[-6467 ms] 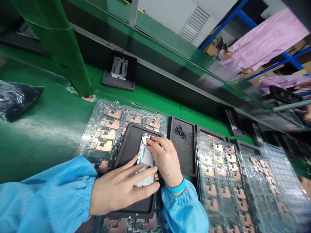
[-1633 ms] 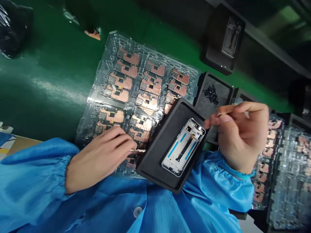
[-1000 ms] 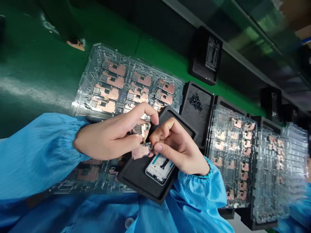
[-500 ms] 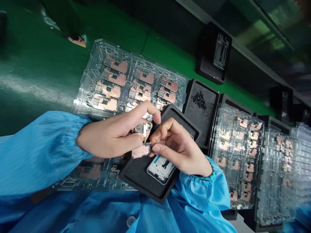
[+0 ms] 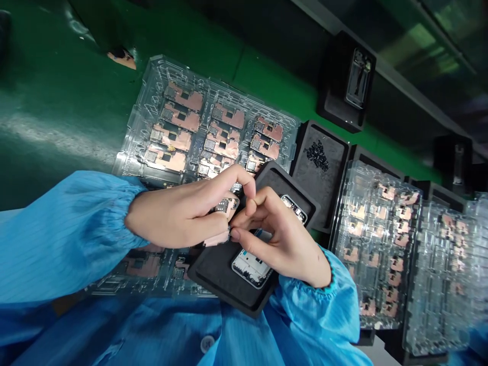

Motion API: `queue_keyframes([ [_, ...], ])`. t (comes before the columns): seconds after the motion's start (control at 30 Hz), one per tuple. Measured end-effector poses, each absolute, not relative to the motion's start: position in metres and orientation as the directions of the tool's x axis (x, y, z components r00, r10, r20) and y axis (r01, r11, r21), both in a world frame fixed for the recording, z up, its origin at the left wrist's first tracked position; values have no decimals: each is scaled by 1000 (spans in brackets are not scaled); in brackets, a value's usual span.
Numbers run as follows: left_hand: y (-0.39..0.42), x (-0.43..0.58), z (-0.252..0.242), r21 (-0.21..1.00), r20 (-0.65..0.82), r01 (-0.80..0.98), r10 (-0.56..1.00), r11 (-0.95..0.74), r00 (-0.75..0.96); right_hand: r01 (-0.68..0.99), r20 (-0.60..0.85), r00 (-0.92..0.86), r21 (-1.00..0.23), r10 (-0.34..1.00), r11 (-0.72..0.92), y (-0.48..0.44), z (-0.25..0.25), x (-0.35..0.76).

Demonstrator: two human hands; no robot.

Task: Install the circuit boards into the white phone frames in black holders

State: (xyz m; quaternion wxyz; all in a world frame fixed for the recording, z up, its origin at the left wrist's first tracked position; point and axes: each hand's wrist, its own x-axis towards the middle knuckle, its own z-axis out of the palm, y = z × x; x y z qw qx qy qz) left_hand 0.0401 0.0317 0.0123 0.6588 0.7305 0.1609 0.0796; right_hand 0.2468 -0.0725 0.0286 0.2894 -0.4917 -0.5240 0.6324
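Observation:
My left hand [image 5: 179, 216] pinches a small copper-faced circuit board [image 5: 223, 206] between thumb and fingers, held just above a black foam tray [image 5: 217, 272]. My right hand [image 5: 280, 239] meets it from the right, its fingertips closed on the same board's edge. Below both hands a white phone frame [image 5: 251, 267] with blue strips lies in the black tray, partly hidden by my right hand. A clear plastic tray [image 5: 152, 91] with several more copper boards sits behind my left hand.
A black tray [image 5: 322, 175] holding a pile of small black screws stands right of the hands. Stacks of clear trays [image 5: 377, 239] with boards fill the right side. Another black fixture with a phone frame [image 5: 348, 84] sits on the belt beyond. Green bench surface lies to the left.
My left hand took a board out of the clear tray and lifted it over the black tray. My right hand came in from the right and closed on the board.

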Motion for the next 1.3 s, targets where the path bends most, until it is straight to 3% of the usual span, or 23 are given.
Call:
queue_keyframes([
  [0.37,31,36,15,968,-216,166,287,189,933,-30,-299,-390,-941,871,-336,-76,36,255],
  [0.67,31,35,14,970,-194,137,299,202,934,-75,-309,-375,-930,874,-361,-77,34,254],
  [0.8,30,36,15,965,-187,117,301,236,935,40,-269,-307,-962,913,-270,-75,35,254],
  [0.9,30,36,15,970,-182,117,321,213,929,273,-166,-267,-958,949,-90,-75,41,257],
  [1.0,29,36,12,978,-178,127,348,164,920,496,1,-235,-860,972,121,-78,47,259],
  [1.1,30,36,10,982,-179,143,358,127,916,564,94,-250,-795,964,224,-80,49,256],
  [1.3,30,36,10,978,-203,169,380,120,903,598,59,-282,-770,958,223,-81,42,247],
])
